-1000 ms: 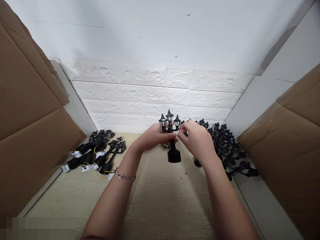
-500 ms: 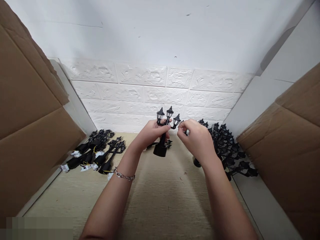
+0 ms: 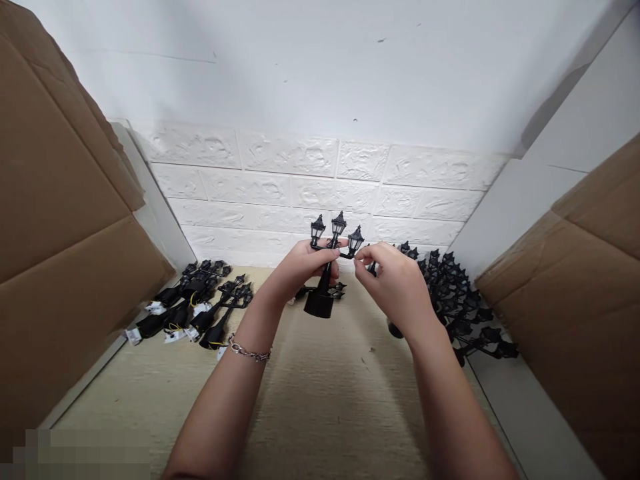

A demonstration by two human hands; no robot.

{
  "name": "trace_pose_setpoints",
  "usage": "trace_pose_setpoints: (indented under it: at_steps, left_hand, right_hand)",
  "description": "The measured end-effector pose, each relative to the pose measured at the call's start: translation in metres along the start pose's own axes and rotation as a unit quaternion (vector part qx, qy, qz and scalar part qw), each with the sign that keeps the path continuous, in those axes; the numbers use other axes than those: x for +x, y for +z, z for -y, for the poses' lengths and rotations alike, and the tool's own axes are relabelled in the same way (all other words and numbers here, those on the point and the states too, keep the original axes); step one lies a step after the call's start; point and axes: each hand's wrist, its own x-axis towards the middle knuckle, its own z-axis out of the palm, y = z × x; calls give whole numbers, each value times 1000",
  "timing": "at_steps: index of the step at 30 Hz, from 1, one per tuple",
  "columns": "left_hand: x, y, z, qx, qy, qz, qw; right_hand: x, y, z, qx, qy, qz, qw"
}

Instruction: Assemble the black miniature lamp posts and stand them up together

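A black miniature street lamp [image 3: 325, 283] with three lantern heads and a round base is held up in front of me, tilted a little. My left hand [image 3: 311, 261] is closed around its post just under the lanterns, thumb in front. Close to the right-hand lantern [image 3: 355, 239], my right hand [image 3: 393, 277] is drawn into a pinch, its fingertips right at the lantern's arm. Whether they touch it, or grip anything small, is hidden. Another lamp lies on the table behind the held one, mostly covered.
Several black lamps with yellow wires and white tags [image 3: 200, 307] lie at the left. A dense pile of black lamps [image 3: 450, 293] lies at the right, partly behind my right arm. Cardboard sheets [image 3: 65, 253] flank both sides, and a white brick-patterned wall [image 3: 260, 187] closes the back.
My right fingertips have come in closer to the right-hand lantern. The held lamp has tilted slightly, its base shifting a little to the left. The view has moved slightly.
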Motion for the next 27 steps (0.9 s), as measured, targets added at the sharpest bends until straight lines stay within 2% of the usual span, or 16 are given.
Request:
trace_pose_setpoints:
  at_steps: [6,16,27]
  left_hand:
    - [-1,2,-2,7,-6,-2,1000]
    - [-3,6,-5,29,-17,-9,999]
    - [-4,10,-5,63,-29,-25,997]
  right_hand:
    - [-1,-1,3,-27,7,-34,999]
    - [-3,0,5,-53,13,-1,999]
    - [-4,4,9,-76,27,-5,997]
